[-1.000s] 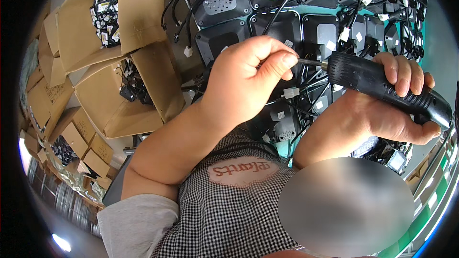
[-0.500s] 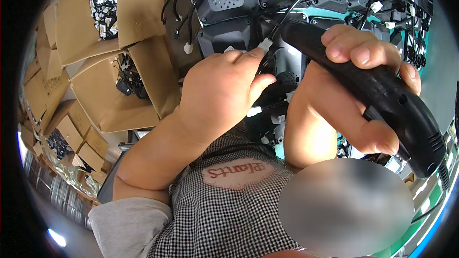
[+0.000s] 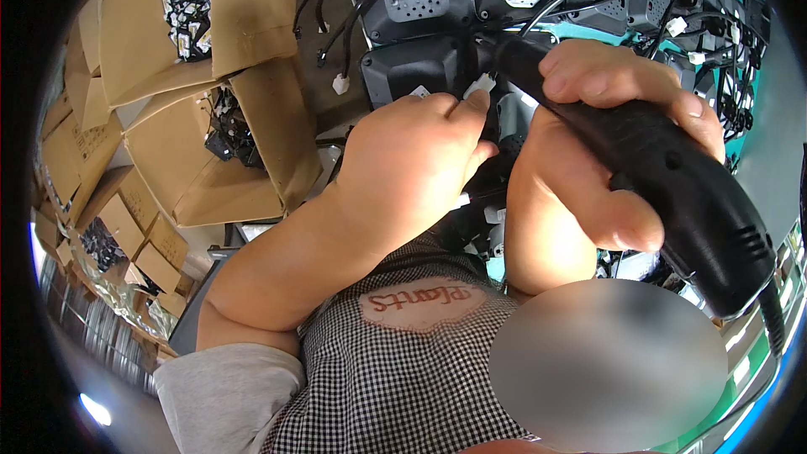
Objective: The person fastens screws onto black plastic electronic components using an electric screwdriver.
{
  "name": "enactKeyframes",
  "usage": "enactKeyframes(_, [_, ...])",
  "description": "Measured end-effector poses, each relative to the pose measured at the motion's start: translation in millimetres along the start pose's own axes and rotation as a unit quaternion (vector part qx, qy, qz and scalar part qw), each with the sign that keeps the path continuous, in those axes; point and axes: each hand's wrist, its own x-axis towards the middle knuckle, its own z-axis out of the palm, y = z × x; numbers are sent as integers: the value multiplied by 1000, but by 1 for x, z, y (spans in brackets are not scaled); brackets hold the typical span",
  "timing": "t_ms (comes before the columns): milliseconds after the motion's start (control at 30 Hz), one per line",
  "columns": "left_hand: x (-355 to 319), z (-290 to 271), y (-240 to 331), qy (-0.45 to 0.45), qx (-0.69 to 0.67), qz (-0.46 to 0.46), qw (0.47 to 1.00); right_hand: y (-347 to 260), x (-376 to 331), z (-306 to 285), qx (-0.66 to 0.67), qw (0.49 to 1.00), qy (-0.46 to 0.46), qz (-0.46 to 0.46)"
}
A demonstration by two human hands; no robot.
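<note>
The person's right hand (image 3: pixel 567 164) wraps firmly around a black power screwdriver (image 3: pixel 681 176), fingers over its top and thumb along the near side, with a cord (image 3: pixel 773 319) trailing from its back end. The tool slants across the work, its front end pointing at the black housings (image 3: pixel 412 67); whether the tip touches one cannot be told. The left hand (image 3: pixel 408 164) is beside it, partly curled, its forefinger against a white connector (image 3: pixel 481 86) near the tool's nose; whether the connector is pinched is hidden. Further left, an open cardboard box (image 3: pixel 269 134) holds dark parts. The person wears a checked apron (image 3: pixel 395 378).
</note>
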Motion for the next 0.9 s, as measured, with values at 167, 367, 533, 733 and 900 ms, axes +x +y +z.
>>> enactKeyframes(167, [0, 7, -7, 6, 13, 28, 1000, 0, -4, 4, -42, 998, -54, -5])
enactKeyframes(367, [3, 5, -1, -5, 5, 27, 1000, 4, -10, 3, -33, 999, -18, 5])
enactKeyframes(533, [5, 12, -3, 12, -22, 4, 1000, 0, 0, -9, -14, 953, 265, 143])
enactKeyframes(733, [2, 9, 4, -11, -479, -129, 868, -72, 16, -51, 49, 937, 321, 129])
enactKeyframes(900, [6, 17, 12, -99, -795, -187, 569, -109, 3, -68, 175, 935, 280, 129])
